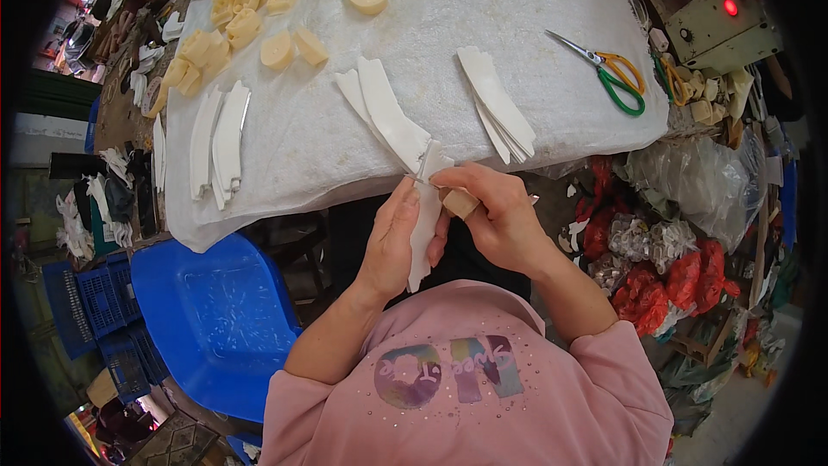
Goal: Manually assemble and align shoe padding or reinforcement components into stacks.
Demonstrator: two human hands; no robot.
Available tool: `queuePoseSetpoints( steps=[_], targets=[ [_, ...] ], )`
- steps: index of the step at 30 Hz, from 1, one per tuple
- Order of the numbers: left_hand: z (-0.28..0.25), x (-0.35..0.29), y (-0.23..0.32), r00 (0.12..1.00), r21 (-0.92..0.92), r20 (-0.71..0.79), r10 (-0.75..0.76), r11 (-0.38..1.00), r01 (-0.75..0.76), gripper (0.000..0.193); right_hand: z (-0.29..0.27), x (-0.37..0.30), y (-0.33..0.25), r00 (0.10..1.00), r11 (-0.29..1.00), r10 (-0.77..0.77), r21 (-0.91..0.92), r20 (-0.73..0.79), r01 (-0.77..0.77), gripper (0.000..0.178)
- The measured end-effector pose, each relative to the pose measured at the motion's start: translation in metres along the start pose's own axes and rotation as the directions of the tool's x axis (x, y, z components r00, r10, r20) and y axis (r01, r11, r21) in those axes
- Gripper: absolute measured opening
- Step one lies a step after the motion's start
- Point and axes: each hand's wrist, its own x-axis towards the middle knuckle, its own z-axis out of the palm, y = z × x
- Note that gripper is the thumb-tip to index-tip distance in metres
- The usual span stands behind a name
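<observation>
At the table's near edge, my left hand (390,240) grips a long white strip (424,237) with a jagged end, fingers closed around its middle. My right hand (503,211) is closed on a small tan block (460,203) beside the strip. A thin dark sliver shows between the two hands, too small to name. Just beyond them, a pair of curved white strips (384,112) lies on the white-covered table (302,129). More strips form a stack (496,103) to the right and another group (226,142) to the left.
Cream rolled pieces (244,26) gather at the far left. Scissors (614,78) with orange and green handles lie at the right, near a metal box (720,26) with a red light. A blue basin (211,319) stands below left; red bags (673,280) sit low right.
</observation>
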Motion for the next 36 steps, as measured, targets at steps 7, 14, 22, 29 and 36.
queuePoseSetpoints(
  steps=[7,14,22,29,36],
  targets=[
    [-0.022,0.010,0.018,0.980,-0.181,-0.197,-0.020,0.983,-0.016,0.043,-0.032,-0.008,-0.019,0.709,0.939,-0.127,0.314,0.694,-0.138,0.040],
    [-0.037,0.001,0.070,0.956,0.365,0.134,0.262,0.883,-0.294,0.035,-0.071,-0.053,0.016,0.723,0.902,0.389,-0.077,0.571,-0.425,0.041],
    [0.000,0.004,0.042,0.605,0.734,0.674,0.425,-0.287,-0.616,0.026,-0.014,-0.033,-0.021,0.810,0.489,0.514,0.679,0.282,-0.547,0.044],
    [-0.019,0.003,0.023,0.858,0.624,-0.086,0.507,0.698,-0.350,0.042,0.004,-0.038,-0.014,0.840,0.605,0.521,0.628,0.153,-0.490,0.036],
    [-0.010,0.005,0.024,0.923,0.594,-0.008,0.385,0.745,-0.305,0.038,-0.006,-0.018,-0.012,0.996,0.991,0.077,-0.112,0.033,-0.073,0.037]
  ],
)
